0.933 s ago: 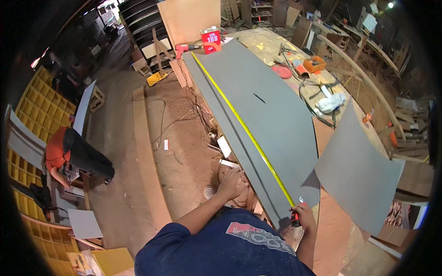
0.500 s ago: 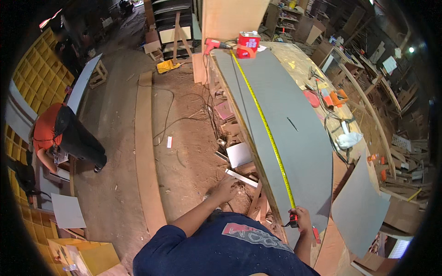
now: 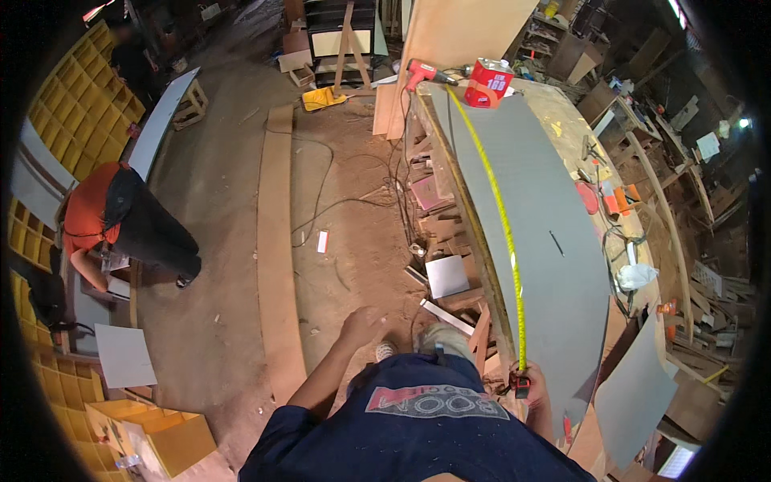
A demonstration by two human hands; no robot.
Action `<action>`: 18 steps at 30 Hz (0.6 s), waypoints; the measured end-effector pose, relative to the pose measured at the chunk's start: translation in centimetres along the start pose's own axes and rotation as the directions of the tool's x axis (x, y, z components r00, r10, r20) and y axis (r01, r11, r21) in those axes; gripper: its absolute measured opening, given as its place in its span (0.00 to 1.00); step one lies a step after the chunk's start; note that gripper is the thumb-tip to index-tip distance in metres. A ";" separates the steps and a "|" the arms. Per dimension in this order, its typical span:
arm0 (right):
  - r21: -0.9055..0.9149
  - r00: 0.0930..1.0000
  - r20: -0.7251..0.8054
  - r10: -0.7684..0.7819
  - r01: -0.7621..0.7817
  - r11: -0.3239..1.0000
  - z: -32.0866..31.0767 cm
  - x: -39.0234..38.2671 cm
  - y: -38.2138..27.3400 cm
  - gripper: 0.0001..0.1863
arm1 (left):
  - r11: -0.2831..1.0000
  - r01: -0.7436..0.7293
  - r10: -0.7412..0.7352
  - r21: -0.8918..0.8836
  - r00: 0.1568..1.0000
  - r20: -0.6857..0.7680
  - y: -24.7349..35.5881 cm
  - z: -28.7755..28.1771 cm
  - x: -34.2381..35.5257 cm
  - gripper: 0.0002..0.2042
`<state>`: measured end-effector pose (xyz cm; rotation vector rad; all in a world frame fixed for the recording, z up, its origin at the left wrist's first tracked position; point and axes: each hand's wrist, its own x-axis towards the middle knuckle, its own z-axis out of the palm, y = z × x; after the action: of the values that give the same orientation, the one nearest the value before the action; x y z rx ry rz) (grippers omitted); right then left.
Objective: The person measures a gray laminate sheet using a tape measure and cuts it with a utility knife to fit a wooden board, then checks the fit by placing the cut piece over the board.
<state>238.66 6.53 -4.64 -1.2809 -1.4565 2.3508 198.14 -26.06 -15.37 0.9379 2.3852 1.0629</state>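
Note:
My right hand (image 3: 536,382) is closed around the black and red case of a tape measure (image 3: 522,388) at the near left edge of a long grey sheet (image 3: 554,305). The yellow tape blade (image 3: 499,209) runs from the case along the sheet's left side to its far end, by a red heat gun (image 3: 419,75) and a red can (image 3: 488,83). A dark pen-like thing (image 3: 556,243) lies on the sheet. Away from the bench, my left hand (image 3: 363,326) hangs over the floor; its fingers are blurred, and no object shows in it.
Offcuts (image 3: 447,278) and cables crowd the floor along the bench's left side. A long wooden board (image 3: 278,241) lies farther left. Beyond it, a person in an orange shirt (image 3: 98,205) bends over. Tools and a white bag (image 3: 637,277) occupy the bench's right edge.
The view has shifted, so the bench appears farther right. My left hand has moved leftward, away from the bench. The tape blade now bends more; my right hand still holds its case.

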 end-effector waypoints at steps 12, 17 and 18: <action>-0.044 0.951 0.014 0.308 -0.307 0.951 6.5 6.6 2.2 0.09 | 0.823 0.202 0.209 -0.531 0.761 0.614 6.6 6.0 18.6 0.35; 0.167 0.970 0.038 0.242 -0.245 0.955 8.4 12.8 -0.5 0.11 | 0.795 0.161 0.297 -0.585 0.737 0.607 9.1 9.8 31.8 0.36; 0.157 0.976 -0.105 0.193 -0.176 0.972 8.6 13.7 0.6 0.11 | 0.808 0.202 0.281 -0.553 0.692 0.665 11.9 9.5 34.6 0.35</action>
<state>224.14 6.73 -11.69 -1.5474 -1.1522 2.3920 183.86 8.91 -14.46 0.9302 1.2537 1.0770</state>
